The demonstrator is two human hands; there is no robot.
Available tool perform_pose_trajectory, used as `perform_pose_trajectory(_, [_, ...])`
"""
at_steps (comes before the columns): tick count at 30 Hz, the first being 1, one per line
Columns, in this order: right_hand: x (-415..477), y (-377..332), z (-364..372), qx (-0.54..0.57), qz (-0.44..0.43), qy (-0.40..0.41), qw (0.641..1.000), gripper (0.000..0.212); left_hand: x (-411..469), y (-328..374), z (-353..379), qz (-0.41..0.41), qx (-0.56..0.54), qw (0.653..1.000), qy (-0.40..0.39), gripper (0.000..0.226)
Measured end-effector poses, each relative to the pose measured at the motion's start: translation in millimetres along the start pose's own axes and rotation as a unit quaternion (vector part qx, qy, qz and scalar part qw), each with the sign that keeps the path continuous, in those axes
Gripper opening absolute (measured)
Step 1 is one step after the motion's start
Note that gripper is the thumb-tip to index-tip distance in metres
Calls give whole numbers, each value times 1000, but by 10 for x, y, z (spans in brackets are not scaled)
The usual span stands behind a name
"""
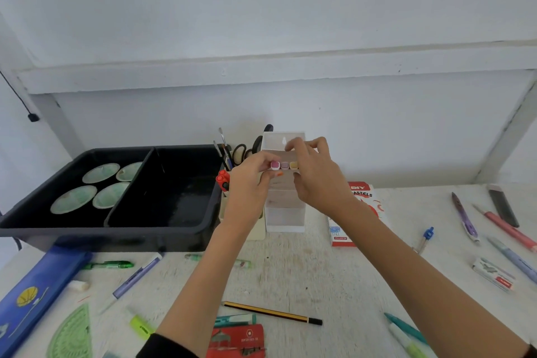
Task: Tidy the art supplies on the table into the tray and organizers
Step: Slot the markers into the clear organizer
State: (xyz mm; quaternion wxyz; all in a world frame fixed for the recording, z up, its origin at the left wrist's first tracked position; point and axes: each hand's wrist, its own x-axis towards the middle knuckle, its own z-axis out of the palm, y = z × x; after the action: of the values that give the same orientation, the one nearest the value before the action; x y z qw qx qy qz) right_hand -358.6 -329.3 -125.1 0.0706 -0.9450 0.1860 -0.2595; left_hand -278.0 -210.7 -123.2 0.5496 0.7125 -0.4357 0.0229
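step: seat row of pastel-capped markers (284,165) in top tier of tall white translucent plastic organizer (285,213) | hands: left hand (252,176) and right hand (317,174) pinch the row's ends, above pale surface (290,273) | advice: keep row level, lower both ends together, release once seated

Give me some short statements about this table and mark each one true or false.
1. Four pale green dishes lie in the left compartment of the tray. True.
2. The striped pencil lies inside the tray. False: it lies on the table, near the person.
3. The left hand and the right hand both hold markers at the clear organizer. True.
4. The pastels box is left of the tray. False: it lies right of the clear organizer.
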Motion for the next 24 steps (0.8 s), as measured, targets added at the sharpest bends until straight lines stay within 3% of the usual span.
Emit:
perform_pose_trajectory(3, [-14, 38, -102, 73, 2, -16, 997, 54, 27, -43, 26, 10, 32, 999, -8, 17])
perform_pose_trajectory(8, [-53, 50, -185, 90, 14, -46, 995, 54, 135, -138, 82, 39, 156, 985, -56, 12])
perform_pose_trajectory(15, [-62, 19, -159, 80, 18, -46, 996, 54, 143, -113, 104, 75, 263, 961, -41, 19])
perform_pose_trajectory(18, [-103, 46, -158, 162, -6, -39, 986, 60, 114, -22, 158, 108, 337, 934, -48, 34])
perform_pose_trajectory(22, [-503, 127, -253, 199, 50, 68, 976, 58, -299, 164, 432, 124, 293, 947, 47, 56])
perform_pose_trajectory(24, [-803, 263, -242, 226, 112, 96, 963, 52, -524, 191, 695, 108, 233, 966, 33, 54])
